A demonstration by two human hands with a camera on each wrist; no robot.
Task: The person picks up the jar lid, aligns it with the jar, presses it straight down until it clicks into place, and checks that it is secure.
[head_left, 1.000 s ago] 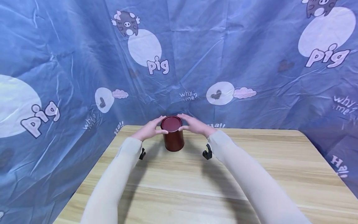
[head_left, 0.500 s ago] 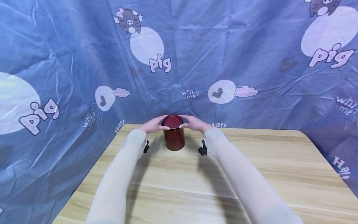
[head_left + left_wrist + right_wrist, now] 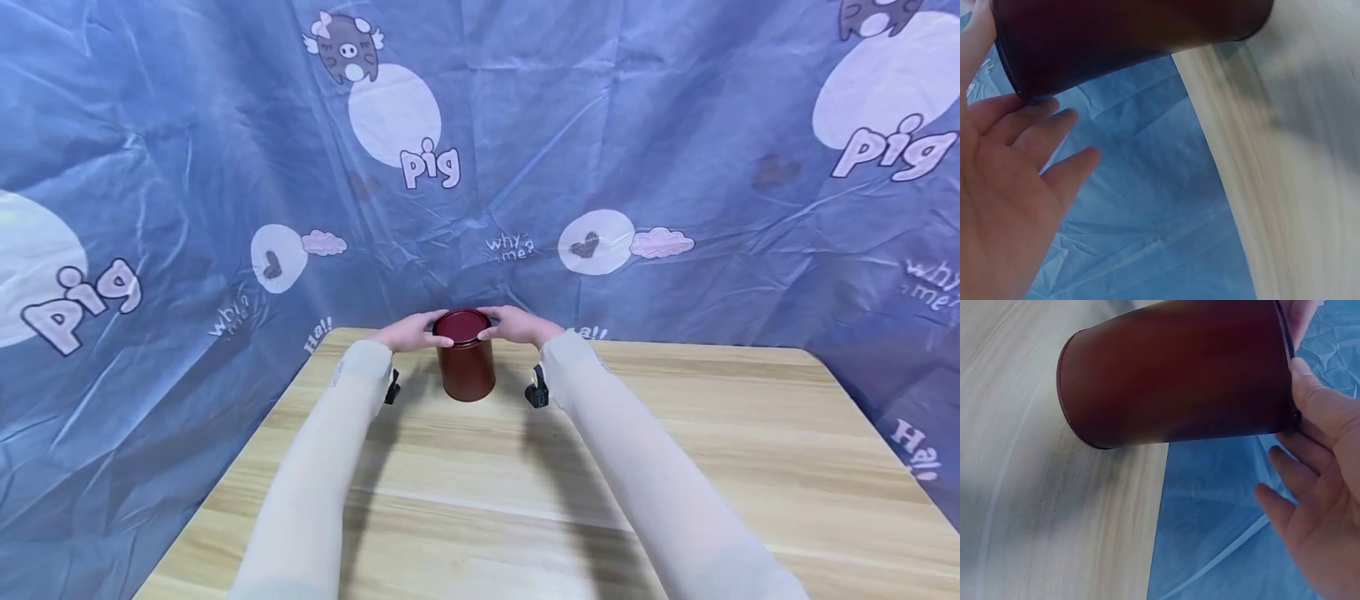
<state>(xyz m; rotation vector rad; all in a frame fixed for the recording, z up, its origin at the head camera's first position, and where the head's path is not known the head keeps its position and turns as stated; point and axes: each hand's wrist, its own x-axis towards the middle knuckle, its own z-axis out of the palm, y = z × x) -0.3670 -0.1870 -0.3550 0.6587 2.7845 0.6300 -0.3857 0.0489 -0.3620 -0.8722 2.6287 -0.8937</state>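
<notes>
A dark red cylindrical canister (image 3: pixel 467 371) stands upright at the back of the wooden table, with a round, rimmed red top. My left hand (image 3: pixel 407 333) grips its top rim from the left, thumb at the front and fingers round behind. From the right, my right hand (image 3: pixel 522 325) holds the same rim in a mirrored way. In the left wrist view the canister's side (image 3: pixel 1122 37) is dark, and the outer fingers of my left hand (image 3: pixel 1007 181) spread off it. The right wrist view shows the thumb of my right hand (image 3: pixel 1329 469) pressed at the rim.
The light wooden table (image 3: pixel 480 475) ends just behind the canister. A blue printed cloth (image 3: pixel 510 167) hangs close behind and along both sides. Small black wrist devices, such as the right one (image 3: pixel 536 390), hang below the sleeves.
Both hands have closed in on the canister's rim from either side, the thumbs coming to its front edge. The canister stays in place on the table; the view has shifted slightly.
</notes>
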